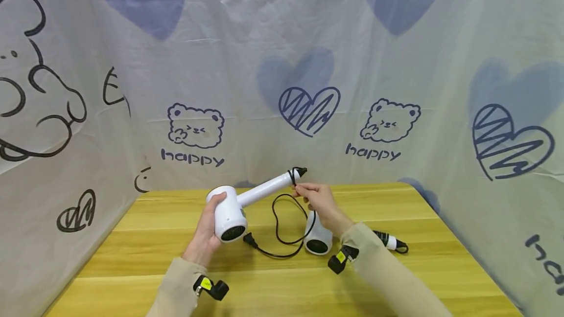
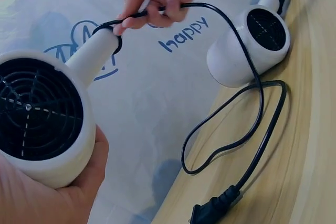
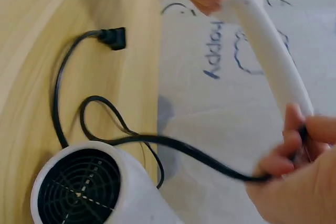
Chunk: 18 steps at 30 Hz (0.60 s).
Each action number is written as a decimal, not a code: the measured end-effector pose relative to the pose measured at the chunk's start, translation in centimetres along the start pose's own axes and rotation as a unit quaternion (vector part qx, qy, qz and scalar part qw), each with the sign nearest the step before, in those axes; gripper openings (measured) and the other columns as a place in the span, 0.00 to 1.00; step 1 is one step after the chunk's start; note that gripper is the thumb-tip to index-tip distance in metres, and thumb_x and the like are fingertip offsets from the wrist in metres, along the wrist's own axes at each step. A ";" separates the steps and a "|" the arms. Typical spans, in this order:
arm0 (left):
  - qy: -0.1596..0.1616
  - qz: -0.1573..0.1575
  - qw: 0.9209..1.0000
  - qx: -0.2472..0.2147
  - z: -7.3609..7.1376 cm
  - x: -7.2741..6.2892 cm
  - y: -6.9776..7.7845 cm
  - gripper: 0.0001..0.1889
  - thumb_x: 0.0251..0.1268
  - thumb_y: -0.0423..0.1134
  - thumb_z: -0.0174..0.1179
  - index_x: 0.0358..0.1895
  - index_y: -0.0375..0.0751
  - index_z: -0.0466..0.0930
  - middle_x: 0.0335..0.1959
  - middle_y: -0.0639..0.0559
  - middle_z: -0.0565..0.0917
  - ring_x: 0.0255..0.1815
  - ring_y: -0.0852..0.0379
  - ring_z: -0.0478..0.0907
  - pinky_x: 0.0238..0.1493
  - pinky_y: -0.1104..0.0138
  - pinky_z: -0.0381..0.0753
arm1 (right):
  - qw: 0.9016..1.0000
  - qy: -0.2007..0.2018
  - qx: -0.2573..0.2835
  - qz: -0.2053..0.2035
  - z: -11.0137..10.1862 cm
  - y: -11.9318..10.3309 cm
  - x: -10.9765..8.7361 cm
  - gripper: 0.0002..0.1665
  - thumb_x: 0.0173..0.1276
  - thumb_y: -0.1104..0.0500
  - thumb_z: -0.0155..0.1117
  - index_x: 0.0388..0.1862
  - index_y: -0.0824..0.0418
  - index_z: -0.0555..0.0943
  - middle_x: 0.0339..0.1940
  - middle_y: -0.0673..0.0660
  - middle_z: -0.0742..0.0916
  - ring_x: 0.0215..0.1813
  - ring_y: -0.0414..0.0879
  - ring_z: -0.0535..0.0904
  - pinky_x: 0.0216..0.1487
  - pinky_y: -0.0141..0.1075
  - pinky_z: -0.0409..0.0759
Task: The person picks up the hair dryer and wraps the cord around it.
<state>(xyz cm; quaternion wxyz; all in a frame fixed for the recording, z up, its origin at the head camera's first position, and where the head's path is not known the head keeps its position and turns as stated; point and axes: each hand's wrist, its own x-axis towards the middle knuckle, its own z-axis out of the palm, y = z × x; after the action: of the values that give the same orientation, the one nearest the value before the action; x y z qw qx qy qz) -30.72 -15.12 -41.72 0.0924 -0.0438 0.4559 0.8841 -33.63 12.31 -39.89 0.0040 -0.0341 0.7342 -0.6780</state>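
Note:
A white hair dryer point(image 1: 263, 191) is held above the table, its handle slanting up to the right. My left hand point(image 1: 205, 231) grips it round the head. At the handle's end, my right hand point(image 1: 323, 205) pinches the black cord point(image 2: 207, 6), which loops once or so around the handle tip. From there the cord hangs in a loose loop down to the table, where its plug point(image 1: 250, 240) lies. A second white hair dryer point(image 1: 318, 238) rests on the table under my right forearm, which hides part of it. Black cord is wound around its handle point(image 1: 389, 240).
The wooden table point(image 1: 176, 209) ends at a hanging cloth point(image 1: 246, 62) printed with hearts and bears, which also closes off both sides. A strap with a small camera point(image 1: 343, 258) sits on each wrist.

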 end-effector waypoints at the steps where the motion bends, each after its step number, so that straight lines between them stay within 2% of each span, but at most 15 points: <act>1: -0.004 -0.002 1.000 -0.002 -0.1 0.0 0.0 0.22 0.72 0.53 0.47 0.60 0.47 0.57 0.39 0.52 0.78 0.31 0.55 0.81 0.37 0.65 0.84 | 0.999 -0.026 0.013 0.016 -0.3 0.0 0.2 0.17 0.73 0.58 0.58 0.53 0.66 0.83 0.31 0.47 0.87 0.31 0.40 0.69 0.25 0.26 0.63; 3: -0.014 -0.008 1.000 -0.004 -0.3 -0.1 0.1 0.22 0.72 0.54 0.46 0.60 0.47 0.57 0.40 0.52 0.78 0.31 0.54 0.81 0.37 0.65 0.84 | 0.996 -0.069 0.032 0.047 -1.0 0.1 0.5 0.17 0.74 0.59 0.58 0.54 0.69 0.82 0.28 0.46 0.85 0.29 0.40 0.66 0.23 0.27 0.61; 5: -0.026 -0.019 0.999 -0.006 -0.5 -0.1 0.2 0.22 0.73 0.55 0.45 0.61 0.48 0.57 0.41 0.51 0.77 0.30 0.53 0.81 0.36 0.65 0.84 | 0.992 -0.105 0.030 0.060 -1.9 0.2 0.9 0.17 0.74 0.60 0.57 0.53 0.70 0.81 0.28 0.47 0.82 0.29 0.40 0.66 0.24 0.27 0.63; 8: -0.056 -0.033 0.998 -0.006 -0.8 -0.4 0.6 0.22 0.73 0.56 0.42 0.61 0.49 0.56 0.41 0.50 0.76 0.30 0.52 0.81 0.36 0.65 0.84 | 0.985 -0.152 0.026 0.073 -2.8 0.4 1.3 0.16 0.74 0.61 0.56 0.52 0.71 0.80 0.28 0.49 0.80 0.30 0.41 0.67 0.27 0.28 0.68; 11: -0.096 -0.037 0.995 -0.009 -1.1 -0.7 1.0 0.21 0.74 0.56 0.40 0.61 0.49 0.55 0.40 0.49 0.78 0.30 0.52 0.82 0.35 0.65 0.84 | 0.980 -0.188 0.005 0.068 -3.5 0.4 1.7 0.16 0.75 0.60 0.54 0.51 0.71 0.80 0.27 0.48 0.78 0.30 0.40 0.67 0.29 0.28 0.70; 14: -0.134 -0.044 0.990 -0.011 -1.3 -0.9 1.5 0.21 0.74 0.56 0.39 0.61 0.49 0.55 0.39 0.49 0.79 0.32 0.51 0.82 0.36 0.65 0.84 | 0.978 -0.200 -0.018 0.061 -4.3 0.2 2.2 0.15 0.75 0.60 0.54 0.50 0.71 0.80 0.24 0.48 0.75 0.27 0.39 0.65 0.29 0.28 0.68; 18: -0.180 -0.081 0.980 -0.006 -1.6 -1.1 2.0 0.23 0.75 0.57 0.38 0.62 0.48 0.52 0.40 0.47 0.79 0.34 0.51 0.82 0.38 0.64 0.85 | 0.978 -0.186 -0.087 0.038 -5.0 -0.5 2.7 0.13 0.74 0.60 0.57 0.44 0.69 0.82 0.24 0.50 0.72 0.27 0.42 0.64 0.30 0.30 0.66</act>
<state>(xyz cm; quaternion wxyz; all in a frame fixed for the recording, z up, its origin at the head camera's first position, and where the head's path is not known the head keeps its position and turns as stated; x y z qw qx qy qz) -30.01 -17.71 -40.91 0.2440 0.0791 0.4217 0.8697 -36.54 17.12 -38.93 0.1635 -0.1321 0.7775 -0.5928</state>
